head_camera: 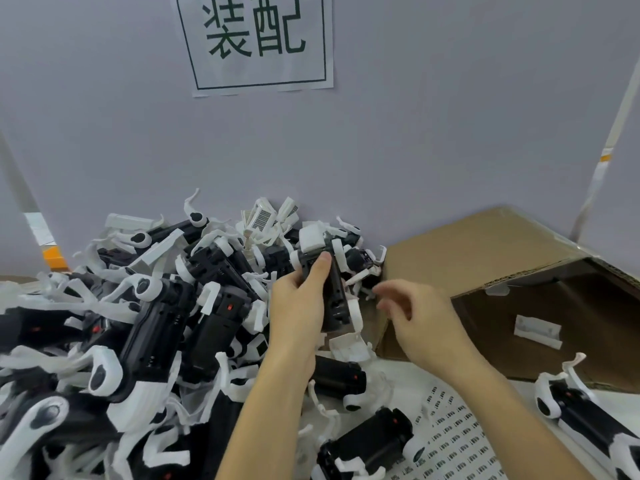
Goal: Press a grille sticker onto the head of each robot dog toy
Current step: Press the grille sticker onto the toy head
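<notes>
Two hands work above a crowded surface (388, 375) at an assembly station. The left hand (301, 306) grips a black-and-white robot dog toy (334, 289) around its dark body, thumb laid along the top, the toy's white head (311, 239) pointing toward 12 o'clock. The right hand (419, 317) hovers just beside the toy at 3 o'clock, fingers loosely curled and blurred; whether it pinches a sticker cannot be told.

From 7 to 11 o'clock of the held toy, a heap of robot dog toys (145, 323) lies tangled, white legs over black bodies. At the back of the heap, near 12 o'clock, one white head with a grille sticker (262, 218) faces up against the grey wall (415, 133). A sticker sheet (450, 434) printed with rows of small dark marks lies flat at 5 o'clock, partly under the right forearm. Another toy (367, 441) rests at 6 o'clock beside the sheet.

An open cardboard box (485, 244) lies on its side at 3 o'clock, a small white part (536, 330) inside it. A paper sign (256, 43) with two green characters hangs on the wall.
</notes>
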`<action>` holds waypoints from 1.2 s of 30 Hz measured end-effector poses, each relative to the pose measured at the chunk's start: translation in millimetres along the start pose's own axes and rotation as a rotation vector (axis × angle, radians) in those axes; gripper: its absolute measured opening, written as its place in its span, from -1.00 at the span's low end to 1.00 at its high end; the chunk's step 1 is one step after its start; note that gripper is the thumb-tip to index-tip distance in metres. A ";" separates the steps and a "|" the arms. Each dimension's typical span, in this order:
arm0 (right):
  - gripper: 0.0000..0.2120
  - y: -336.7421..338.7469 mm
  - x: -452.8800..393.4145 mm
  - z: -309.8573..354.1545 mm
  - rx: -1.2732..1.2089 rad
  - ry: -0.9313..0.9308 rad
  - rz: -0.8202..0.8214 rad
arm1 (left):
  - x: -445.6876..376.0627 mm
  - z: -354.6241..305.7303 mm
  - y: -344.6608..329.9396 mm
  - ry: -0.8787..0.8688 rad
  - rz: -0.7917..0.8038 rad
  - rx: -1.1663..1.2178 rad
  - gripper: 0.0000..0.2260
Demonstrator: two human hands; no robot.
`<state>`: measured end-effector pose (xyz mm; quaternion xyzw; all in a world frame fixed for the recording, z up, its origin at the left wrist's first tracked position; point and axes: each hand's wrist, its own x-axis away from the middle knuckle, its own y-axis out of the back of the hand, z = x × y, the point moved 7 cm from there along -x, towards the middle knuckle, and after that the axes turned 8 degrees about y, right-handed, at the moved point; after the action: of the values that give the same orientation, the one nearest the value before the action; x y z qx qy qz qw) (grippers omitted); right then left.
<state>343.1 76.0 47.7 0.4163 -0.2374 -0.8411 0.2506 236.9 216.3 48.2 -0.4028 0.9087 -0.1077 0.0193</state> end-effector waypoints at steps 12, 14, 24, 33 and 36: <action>-0.61 -85.0 -23.9 -5.8 0.948 0.271 1.033 | 1.1 -1.2 0.9 -0.015 0.007 -0.110 -0.74; -0.61 -88.9 -23.6 -7.9 0.966 0.271 1.030 | 1.1 -2.7 1.3 -0.025 0.005 -0.103 -0.75; -0.64 -30.6 -40.2 -10.8 0.234 0.032 0.234 | 0.7 -4.4 1.3 -0.064 -0.008 -0.045 -0.80; -0.68 0.4 12.1 -25.7 -0.617 -0.309 -0.144 | 8.1 -1.5 -14.2 -0.073 0.035 -0.076 -0.84; -0.94 2.8 12.3 -28.4 -0.700 -0.381 -0.103 | 9.9 0.3 -24.5 -0.098 0.079 -0.107 -0.85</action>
<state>360.5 60.9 26.9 0.1536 0.0425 -0.9448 0.2864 248.1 192.9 53.5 -0.3717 0.9264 -0.0382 0.0466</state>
